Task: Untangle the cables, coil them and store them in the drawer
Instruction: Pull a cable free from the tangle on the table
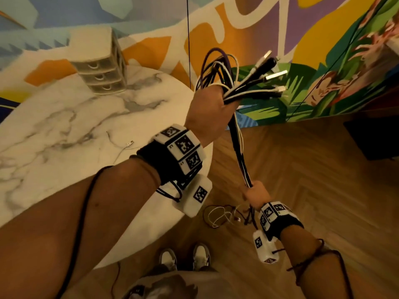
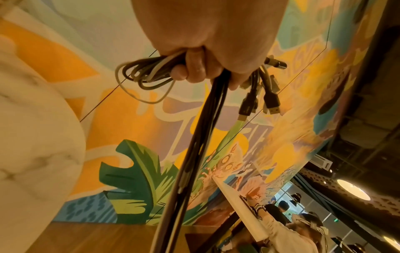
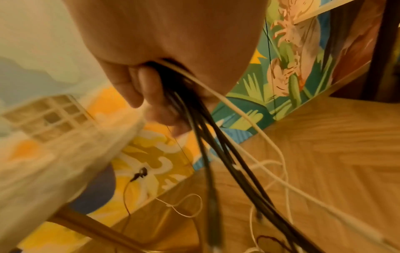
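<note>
A: Stretching between two fists, the cables [image 1: 239, 145] run taut from a raised grip down toward the floor [image 1: 313, 169], beside the table [image 1: 64, 117]. Where exactly are they held?

B: The left hand [image 1: 210, 107] is clenched round the top of the bundle, with loops [image 2: 142, 75] spilling out on one side and plugs [image 1: 269, 70] fanning out on the other. The right hand [image 1: 255, 196] is wrapped round the same strands lower down, fingers [image 3: 132, 89] curled over them.

A: And below that?

B: The loose ends trail onto the floor in a tangle [image 1: 224, 215] of white and dark wire, near the shoes [image 1: 185, 256]. One thin white lead [image 1: 126, 146] lies apart on the table.

A: What could go wrong from here?

B: Likely, drawing the lower fist down the strands would push any snarl along and cinch it into a tighter knot at the trailing ends. The wires on the floor could also catch underfoot, given how close the shoes stand.

A: And the drawer?

B: The drawers [image 1: 101, 70] sit at the far side of the table, all three appearing closed. With both fists full, opening one calls for setting the bundle down, and the held loops could spring apart then.
</note>
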`<state>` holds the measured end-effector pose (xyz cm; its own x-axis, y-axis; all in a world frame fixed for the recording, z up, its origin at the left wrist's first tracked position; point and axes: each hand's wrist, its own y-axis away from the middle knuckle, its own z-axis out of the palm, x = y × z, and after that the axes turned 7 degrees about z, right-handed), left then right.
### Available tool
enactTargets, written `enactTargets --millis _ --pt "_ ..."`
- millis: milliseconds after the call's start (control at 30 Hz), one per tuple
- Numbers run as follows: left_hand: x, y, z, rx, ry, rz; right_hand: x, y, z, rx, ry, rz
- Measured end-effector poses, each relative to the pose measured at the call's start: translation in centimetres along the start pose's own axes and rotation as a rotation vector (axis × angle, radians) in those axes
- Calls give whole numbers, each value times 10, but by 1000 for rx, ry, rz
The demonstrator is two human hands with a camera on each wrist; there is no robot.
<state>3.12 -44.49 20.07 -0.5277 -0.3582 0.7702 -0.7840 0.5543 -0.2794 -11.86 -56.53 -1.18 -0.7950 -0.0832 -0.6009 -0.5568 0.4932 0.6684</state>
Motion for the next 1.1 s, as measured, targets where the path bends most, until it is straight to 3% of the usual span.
enactTargets --millis 233,400,600,800,1000,1100 --pt "0 -4 -7 89 57 31 12 -18 3 117 134 170" --pt "2 -9 -14 132 88 52 23 -23 5 78 320 204" --pt "0 -10 -18 180 66 66 42 -27 -4 36 319 294" --pt "2 -13 -22 194 86 97 47 -27 -15 76 457 270" --pt "0 2 -5 58 76 43 44 -18 -19 -99 529 242" --pt "-4 12 9 -36 59 1 20 -15 -23 -91 545 58"
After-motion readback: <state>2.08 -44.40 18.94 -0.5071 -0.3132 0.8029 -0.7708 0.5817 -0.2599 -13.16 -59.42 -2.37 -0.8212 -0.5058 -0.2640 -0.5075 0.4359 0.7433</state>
